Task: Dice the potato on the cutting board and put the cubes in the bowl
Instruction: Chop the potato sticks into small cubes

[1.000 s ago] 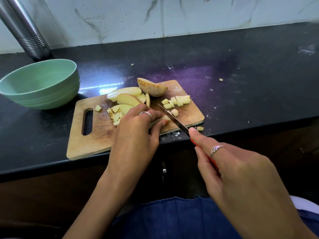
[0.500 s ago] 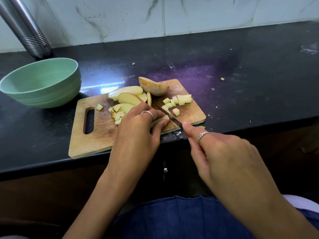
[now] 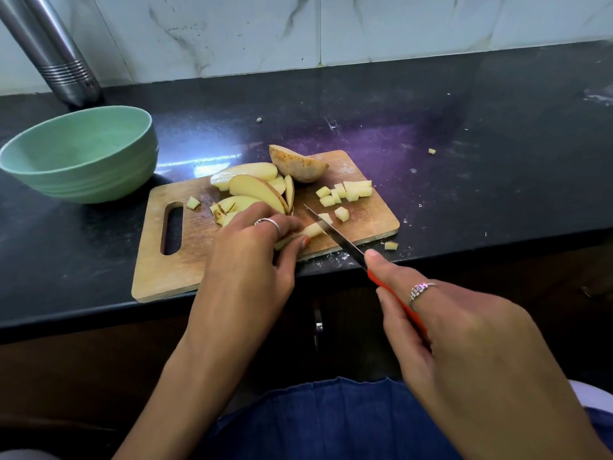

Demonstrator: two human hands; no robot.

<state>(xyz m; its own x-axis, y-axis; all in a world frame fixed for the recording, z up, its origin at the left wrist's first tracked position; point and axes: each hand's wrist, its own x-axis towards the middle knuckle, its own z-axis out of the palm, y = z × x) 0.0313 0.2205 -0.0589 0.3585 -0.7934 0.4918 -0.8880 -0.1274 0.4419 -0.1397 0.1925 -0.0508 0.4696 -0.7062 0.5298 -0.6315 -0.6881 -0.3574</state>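
Observation:
A wooden cutting board (image 3: 185,260) lies at the counter's front edge. On it my left hand (image 3: 252,260) pins a pale potato strip (image 3: 311,230) with fingers and thumb. My right hand (image 3: 464,340) grips the red-handled knife (image 3: 335,232); its blade rests across the strip's free end. Behind my left hand lie potato slices (image 3: 255,190) and a skin-on potato chunk (image 3: 298,164). Several cubes (image 3: 345,194) sit on the board's right side, and a few more at its middle left (image 3: 193,203). The green bowl (image 3: 83,154) stands at the left and looks empty.
A steel bottle (image 3: 59,58) leans at the back left behind the bowl. Stray cubes lie on the black counter (image 3: 497,194): one by the board's front right corner (image 3: 391,245), one further right (image 3: 431,151). A tiled wall runs behind.
My right hand pushed the knife forward into the strip half a second ago, then drew it back toward me; more blade shows now. My left hand stays on the strip.

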